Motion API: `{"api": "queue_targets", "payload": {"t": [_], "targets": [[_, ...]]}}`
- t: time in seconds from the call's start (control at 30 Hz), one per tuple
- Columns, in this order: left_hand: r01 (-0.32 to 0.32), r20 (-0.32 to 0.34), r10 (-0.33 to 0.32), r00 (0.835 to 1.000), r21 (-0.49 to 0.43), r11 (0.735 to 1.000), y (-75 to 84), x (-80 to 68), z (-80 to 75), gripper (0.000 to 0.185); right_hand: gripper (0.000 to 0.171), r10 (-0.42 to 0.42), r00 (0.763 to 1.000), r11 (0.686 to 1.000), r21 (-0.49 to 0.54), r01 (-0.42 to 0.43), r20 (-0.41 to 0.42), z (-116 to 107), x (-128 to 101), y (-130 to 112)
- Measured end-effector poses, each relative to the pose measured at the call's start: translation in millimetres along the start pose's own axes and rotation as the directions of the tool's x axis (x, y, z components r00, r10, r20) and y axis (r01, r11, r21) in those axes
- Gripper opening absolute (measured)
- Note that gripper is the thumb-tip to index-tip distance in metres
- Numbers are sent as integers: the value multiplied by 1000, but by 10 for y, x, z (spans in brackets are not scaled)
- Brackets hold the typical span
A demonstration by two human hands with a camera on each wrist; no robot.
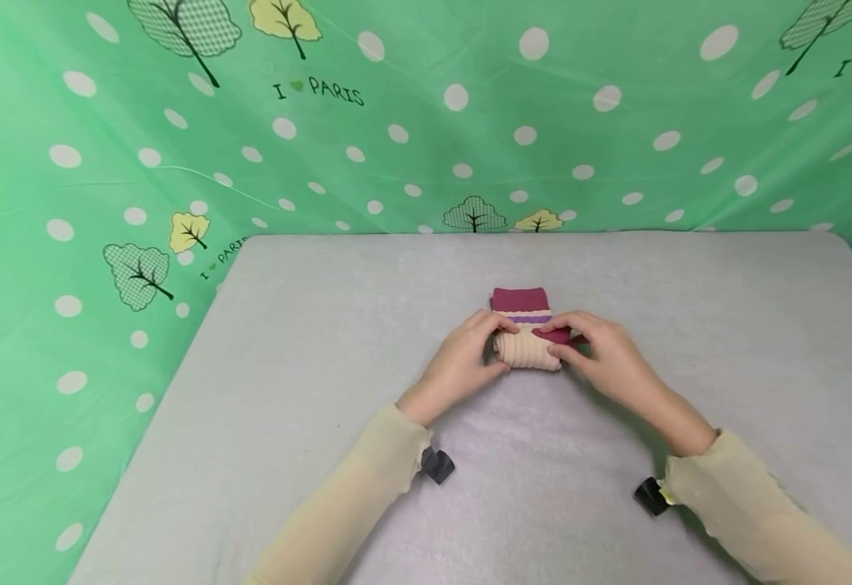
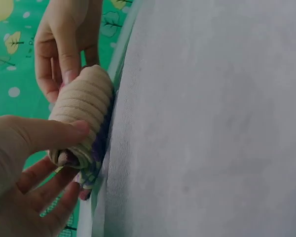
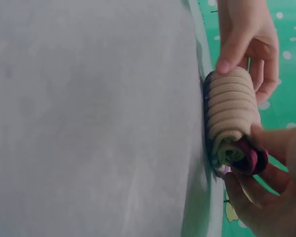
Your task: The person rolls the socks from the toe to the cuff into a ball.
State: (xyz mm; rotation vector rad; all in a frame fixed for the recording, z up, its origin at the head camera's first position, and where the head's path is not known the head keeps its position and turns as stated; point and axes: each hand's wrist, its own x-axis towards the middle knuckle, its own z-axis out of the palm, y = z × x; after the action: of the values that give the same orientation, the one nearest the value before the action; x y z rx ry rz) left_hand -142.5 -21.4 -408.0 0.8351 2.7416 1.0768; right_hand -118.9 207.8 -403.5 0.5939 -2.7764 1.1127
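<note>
A beige ribbed sock roll (image 1: 528,351) lies at the middle of the grey table (image 1: 309,374). Beyond the roll, the unrolled part of the sock (image 1: 519,301) lies flat, maroon with a purple and cream stripe. My left hand (image 1: 479,349) pinches the roll's left end, thumb on the near side and fingers over the top. My right hand (image 1: 581,345) grips the right end, where maroon fabric shows. In the left wrist view the left thumb (image 2: 54,133) presses on the roll (image 2: 84,106). In the right wrist view the roll (image 3: 232,106) shows its coiled end by my right hand (image 3: 271,192).
A green polka-dot backdrop with trees (image 1: 426,122) hangs behind and to the left of the table. Black wrist mounts (image 1: 436,465) (image 1: 649,496) sit at my cream sleeves. Bare grey surface lies on all sides of the sock.
</note>
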Motion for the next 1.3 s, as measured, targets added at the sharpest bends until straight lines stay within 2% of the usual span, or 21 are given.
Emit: {"api": "queue_targets", "payload": {"t": [0.13,0.23,0.4,0.53,0.63,0.7,0.8,0.87,1.0,1.07,1.13,1.3], "targets": [[34,-31,-33,999,24,999,9,13,-3,38,45,-55,998,996,-62,57,24,-1,-14,-22],[58,-18,-59,998,-39,998,12,7,-22,35,54,-90,995,989,-112,94,48,-3,-39,-43],[121,64,-110,992,-220,968,-5,-36,-63,31,48,-76,995,992,-95,83,70,-9,-76,-83],[173,116,-146,982,-275,946,-1,-94,-104,29,38,-39,994,999,-6,40,98,-29,-104,-97],[192,138,-161,977,-255,948,11,-133,-126,29,29,-1,992,999,54,-6,129,-47,-117,-105],[181,134,-155,979,-215,960,24,-157,-130,29,26,31,989,996,76,-42,146,-56,-112,-110],[133,98,-121,988,-127,983,56,-180,-132,31,24,62,984,993,92,-78,168,-59,-72,-112],[78,69,-72,995,-83,993,78,-179,-124,37,24,74,982,992,91,-91,176,-56,-32,-108],[4,57,-2,998,-30,1000,123,-145,-87,47,27,99,979,988,96,-117,177,-48,32,-91],[3,59,-2,998,-11,1000,134,-120,-60,46,31,104,980,986,108,-123,168,-41,40,-80],[28,54,-28,998,-1,1000,131,-96,-38,44,40,83,985,988,113,-101,151,-33,29,-64],[118,31,-118,993,-15,993,107,-40,-36,39,84,7,984,999,51,-17,179,-8,-18,-39]]}}
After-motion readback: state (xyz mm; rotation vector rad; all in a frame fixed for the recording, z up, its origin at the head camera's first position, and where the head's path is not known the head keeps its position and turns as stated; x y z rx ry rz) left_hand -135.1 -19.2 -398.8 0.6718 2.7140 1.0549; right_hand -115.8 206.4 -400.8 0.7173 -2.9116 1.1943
